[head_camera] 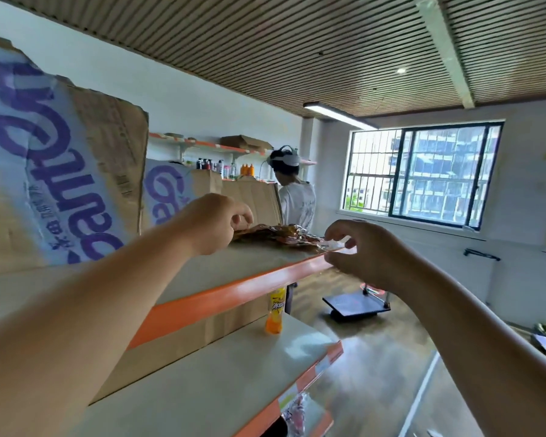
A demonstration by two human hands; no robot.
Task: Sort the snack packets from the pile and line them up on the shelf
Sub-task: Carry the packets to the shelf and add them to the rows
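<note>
Orange-edged shelf (240, 287): pinching a clear packet (336, 244) with right hand (364, 250), curling left hand (213, 223) fingers onto the packet pile (281, 234).

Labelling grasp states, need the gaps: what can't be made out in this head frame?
- snack packets: head view, edge-on and blurred; count, kinds unreadable.
- left hand: blurred, seen from behind; grip on the pile unclear.
- clear packet pinched by right hand: washed out, mostly covered by fingers.

An orange-edged shelf (234, 288) carries a pile of snack packets (278, 234) between two hands. The left hand (215, 223) curls its fingers at the pile's edge; the right hand (363, 252) pinches a clear packet (336, 245) at the shelf's front lip.
</note>
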